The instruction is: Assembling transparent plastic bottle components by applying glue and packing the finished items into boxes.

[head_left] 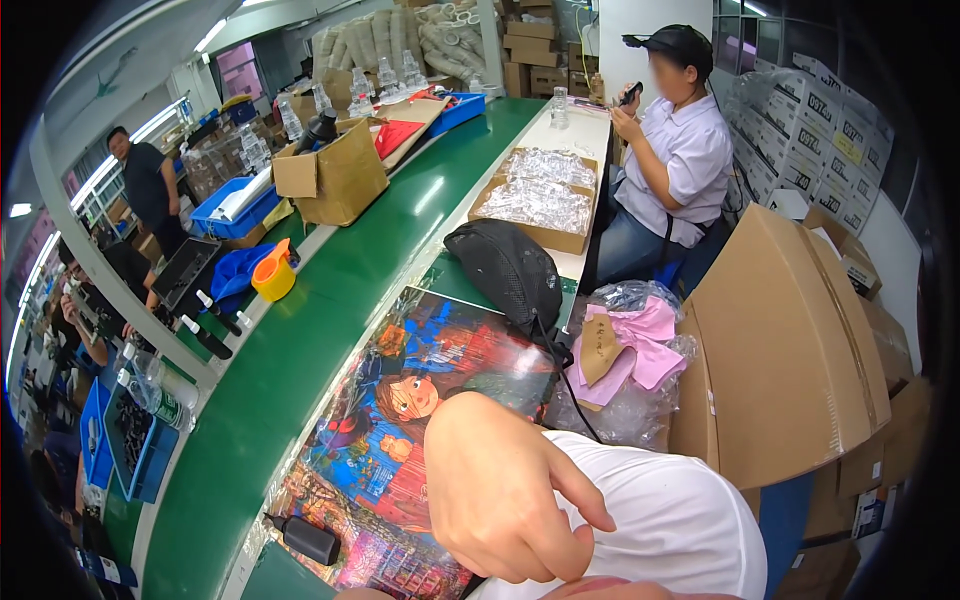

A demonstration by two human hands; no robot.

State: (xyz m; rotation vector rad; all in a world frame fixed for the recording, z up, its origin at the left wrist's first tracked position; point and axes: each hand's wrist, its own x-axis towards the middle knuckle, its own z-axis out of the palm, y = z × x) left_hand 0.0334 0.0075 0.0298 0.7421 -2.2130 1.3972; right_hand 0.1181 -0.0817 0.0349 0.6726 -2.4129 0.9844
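Observation:
My left hand point(505, 495) is raised close to the camera at the lower middle, its back toward me. The fingers are loosely bent, the forefinger points right, and nothing shows in the hand. It hovers over white cloth point(680, 520), apparently my own garment. Just beyond it a colourful cartoon-printed sheet point(400, 420) covers the table. A small black bottle point(305, 538) lies on the sheet's near left corner. My right hand is not in view.
A green conveyor belt point(330, 300) curves away on the left, with a black bag point(510, 270) beside it. A plastic bag of pink cloths point(630, 350) and a big cardboard box point(790, 350) stand on the right. A seated person point(670, 150) is behind open cartons of clear plastic parts point(540, 200).

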